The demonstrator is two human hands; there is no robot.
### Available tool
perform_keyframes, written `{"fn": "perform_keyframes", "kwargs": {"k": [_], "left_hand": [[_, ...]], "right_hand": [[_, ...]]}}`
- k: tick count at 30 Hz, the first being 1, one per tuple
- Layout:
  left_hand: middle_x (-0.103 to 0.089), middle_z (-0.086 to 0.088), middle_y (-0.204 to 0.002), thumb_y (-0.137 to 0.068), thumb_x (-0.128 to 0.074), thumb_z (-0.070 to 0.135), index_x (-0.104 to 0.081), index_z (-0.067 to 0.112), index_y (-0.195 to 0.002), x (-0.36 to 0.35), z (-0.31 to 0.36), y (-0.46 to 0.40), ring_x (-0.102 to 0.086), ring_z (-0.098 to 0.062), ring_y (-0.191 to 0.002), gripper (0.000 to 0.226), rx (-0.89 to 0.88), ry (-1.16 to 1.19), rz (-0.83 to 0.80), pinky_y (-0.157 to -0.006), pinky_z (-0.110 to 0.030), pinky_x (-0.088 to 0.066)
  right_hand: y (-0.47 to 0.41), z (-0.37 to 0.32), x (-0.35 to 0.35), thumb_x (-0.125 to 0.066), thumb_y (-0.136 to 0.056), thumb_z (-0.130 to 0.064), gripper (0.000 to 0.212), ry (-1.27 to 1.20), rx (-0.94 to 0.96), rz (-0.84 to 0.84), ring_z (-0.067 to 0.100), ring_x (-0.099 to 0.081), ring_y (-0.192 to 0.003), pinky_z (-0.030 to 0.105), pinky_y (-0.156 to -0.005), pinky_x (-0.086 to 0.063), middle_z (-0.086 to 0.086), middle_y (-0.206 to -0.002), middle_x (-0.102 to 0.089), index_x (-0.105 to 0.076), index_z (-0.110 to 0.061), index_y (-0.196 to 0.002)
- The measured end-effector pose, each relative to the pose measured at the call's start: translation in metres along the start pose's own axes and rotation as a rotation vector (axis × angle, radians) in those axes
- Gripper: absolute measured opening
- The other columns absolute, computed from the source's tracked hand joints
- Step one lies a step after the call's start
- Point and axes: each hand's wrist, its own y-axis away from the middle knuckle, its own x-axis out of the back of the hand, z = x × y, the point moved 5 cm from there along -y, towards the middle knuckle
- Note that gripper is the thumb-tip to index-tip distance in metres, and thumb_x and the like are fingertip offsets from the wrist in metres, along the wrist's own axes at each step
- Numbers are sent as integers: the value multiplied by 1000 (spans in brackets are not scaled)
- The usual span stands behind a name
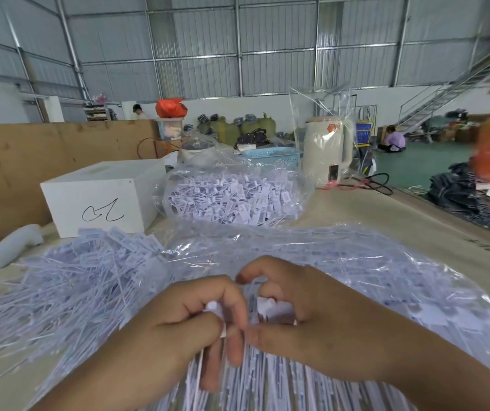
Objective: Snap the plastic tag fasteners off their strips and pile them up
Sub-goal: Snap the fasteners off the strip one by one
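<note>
Left hand (190, 324) and right hand (297, 315) each pinch one end of a white fastener strip (267, 310), close together for snapping leverage | loose fastener pile (69, 280) at 10 o'clock, within easy drop | bagged fasteners (232, 197) at 12 o'clock

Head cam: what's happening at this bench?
A person is breaking white plastic tag fasteners off their strips. Both hands work close together over the table: the left hand and right hand each pinch part of a strip of fasteners. Loose fasteners lie piled to the left. A clear plastic bag holding more sits behind, beside a white box.
</note>
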Motion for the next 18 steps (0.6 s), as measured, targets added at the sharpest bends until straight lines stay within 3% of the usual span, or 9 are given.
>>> {"fn": "perform_keyframes", "kwargs": {"k": [4,7,8,9,10,12,15,17,18], "left_hand": [[-62,-7,-59,-71,-51,19,-66,28,-95,-5,-1,-4,-50,-13,-38,30,36,80,-38,-43,-20,-41],[-65,-2,-60,-70,-52,27,-65,36,-107,-14,0,-5,-55,-6,-42,40,9,112,-92,-42,-19,-43],[-66,-1,-61,-70,-52,27,-65,36,-108,-15,0,-5,-56,-5,-43,41,1,105,-95,-43,-19,-44],[-66,-1,-61,-69,-52,28,-67,36,-106,-15,0,-5,-56,-6,-43,40,-2,94,-86,-44,-20,-44],[-66,-2,-61,-70,-53,30,-69,33,-102,-15,0,-6,-56,-7,-43,36,-1,89,-73,-44,-21,-44],[-65,-5,-61,-74,-57,34,-72,25,-90,-13,0,-6,-55,-9,-43,23,1,121,-50,-42,-20,-43],[-59,-6,-56,-76,-65,35,-69,20,-77,-9,2,-5,-53,-10,-41,15,-10,163,-34,-46,-21,-44],[-56,-6,-53,-72,-71,34,-67,21,-71,-3,3,-4,-52,-10,-40,14,-18,155,11,-45,-22,-43],[-55,-7,-52,-69,-74,34,-66,20,-69,0,2,-3,-50,-10,-38,16,-11,162,41,-42,-19,-41]], "right_hand": [[0,-13,1,-64,-87,-31,64,83,38,4,-3,-61,-78,18,-73,-44,-15,-90,-59,-27,-55,-133],[8,-14,-4,-53,-98,-18,62,180,154,79,5,-56,-83,6,-55,-42,-2,-106,-59,-21,-28,-150],[8,-15,-7,-52,-99,-17,62,185,153,77,8,-55,-89,2,-54,-41,0,-118,-57,-20,-26,-151],[6,-16,-15,-57,-96,-21,69,152,218,19,6,-57,-97,2,-60,-41,-4,-122,-55,-16,-37,-149],[5,-14,-18,-65,-90,-28,79,38,212,10,1,-58,-99,5,-70,-42,-14,-117,-52,-13,-51,-145],[3,-12,-9,-71,-83,-37,84,92,143,54,0,-59,-96,18,-80,-43,-21,-107,-49,-13,-60,-139],[1,-12,-3,-68,-81,-51,53,171,158,82,-5,-58,-85,19,-72,-40,-23,-96,-56,-41,-50,-127],[1,-12,2,-59,-80,-63,32,296,160,95,-2,-57,-70,22,-61,-39,-16,-78,-60,-58,-35,-96],[2,-12,4,-52,-79,-68,39,351,143,91,0,-54,-61,24,-56,-36,-13,-69,-57,-57,-30,-82]]}}
